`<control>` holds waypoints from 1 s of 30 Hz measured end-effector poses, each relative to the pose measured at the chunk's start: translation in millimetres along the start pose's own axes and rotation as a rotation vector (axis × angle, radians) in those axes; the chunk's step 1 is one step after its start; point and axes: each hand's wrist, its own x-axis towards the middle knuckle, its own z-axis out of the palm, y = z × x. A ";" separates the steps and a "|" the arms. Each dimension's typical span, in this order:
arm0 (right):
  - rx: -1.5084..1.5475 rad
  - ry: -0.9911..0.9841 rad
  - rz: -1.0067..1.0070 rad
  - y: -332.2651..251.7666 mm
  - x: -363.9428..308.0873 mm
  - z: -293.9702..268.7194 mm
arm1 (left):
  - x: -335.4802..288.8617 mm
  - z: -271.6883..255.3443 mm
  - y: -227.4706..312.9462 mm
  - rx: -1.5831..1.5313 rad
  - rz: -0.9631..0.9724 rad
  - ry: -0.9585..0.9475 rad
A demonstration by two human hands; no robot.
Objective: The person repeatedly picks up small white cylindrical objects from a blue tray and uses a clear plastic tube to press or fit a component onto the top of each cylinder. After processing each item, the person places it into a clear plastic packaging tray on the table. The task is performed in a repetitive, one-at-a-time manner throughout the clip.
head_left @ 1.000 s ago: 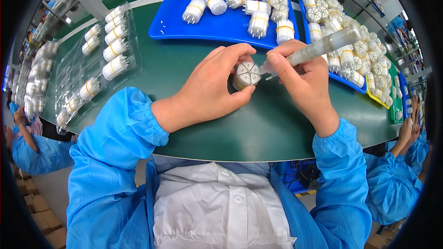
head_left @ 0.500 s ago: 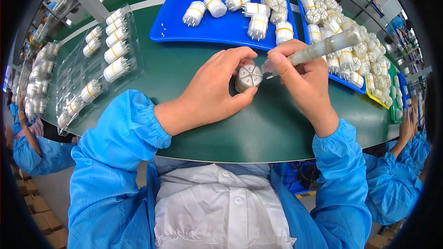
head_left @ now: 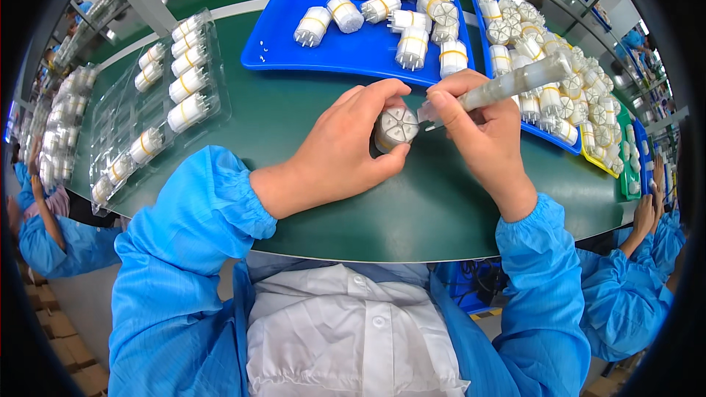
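At a green worktable [head_left: 346,198] flanked by a blue tray [head_left: 346,48] of white spools, a worker in blue sleeves appears midway through dabbing something from a clear syringe [head_left: 507,82] onto the end face of one white spool [head_left: 397,129], held just above the table near its front edge. The left hand [head_left: 346,147] wraps around the spool, fingers curled over its side, while the right hand [head_left: 482,129] pinches the syringe like a pen, tip touching the spool's face; the next move likely calls for a steady tip and a slight turn of the spool
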 end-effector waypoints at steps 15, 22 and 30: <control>0.024 -0.010 -0.008 1.1 0.8 1.0 | -1.2 -5.3 2.2 -0.025 -0.027 -0.030; -0.079 -0.074 -0.130 8.7 2.3 3.9 | 3.3 -9.5 4.8 -0.023 0.034 -0.082; -0.068 0.047 -0.234 10.1 3.2 2.6 | 0.1 -13.5 7.6 0.009 -0.075 -0.034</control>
